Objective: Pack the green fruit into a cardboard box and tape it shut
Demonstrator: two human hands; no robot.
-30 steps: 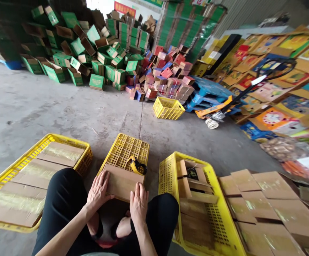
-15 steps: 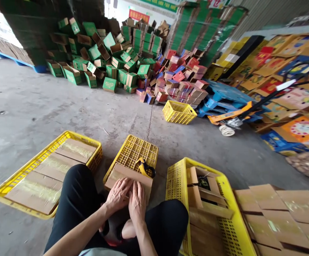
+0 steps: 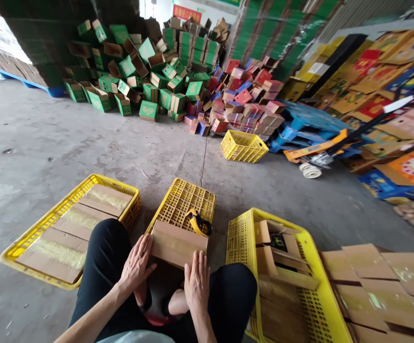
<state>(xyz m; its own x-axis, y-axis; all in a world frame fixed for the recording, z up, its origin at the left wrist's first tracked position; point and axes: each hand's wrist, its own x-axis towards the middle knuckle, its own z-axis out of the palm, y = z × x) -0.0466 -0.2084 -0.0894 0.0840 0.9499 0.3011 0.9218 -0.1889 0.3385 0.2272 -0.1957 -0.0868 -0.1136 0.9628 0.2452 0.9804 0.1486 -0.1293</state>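
A cardboard box (image 3: 178, 243) with a strip of clear tape along its top lies on an upturned yellow crate (image 3: 182, 195) between my knees. My left hand (image 3: 136, 265) is at the box's left end, fingers stretched along it and thumb apart. Against the near right corner rests my right hand (image 3: 197, 281), its fingers straight and flat. A yellow and black tape dispenser (image 3: 199, 224) sits just behind the box on the crate. My hands are apart, and neither is wrapped round anything.
To the left, a yellow crate (image 3: 9, 259) holds taped boxes. Another yellow crate (image 3: 239, 238) on the right contains open and flat cartons, beside stacked cardboard (image 3: 381, 300). Farther off are a small yellow crate (image 3: 244, 146), a pallet jack (image 3: 317, 147) and piled green boxes (image 3: 148, 110).
My hands have separated from the middle of the box, the left moving to its left end and the right to its near right corner. The view has shifted slightly.
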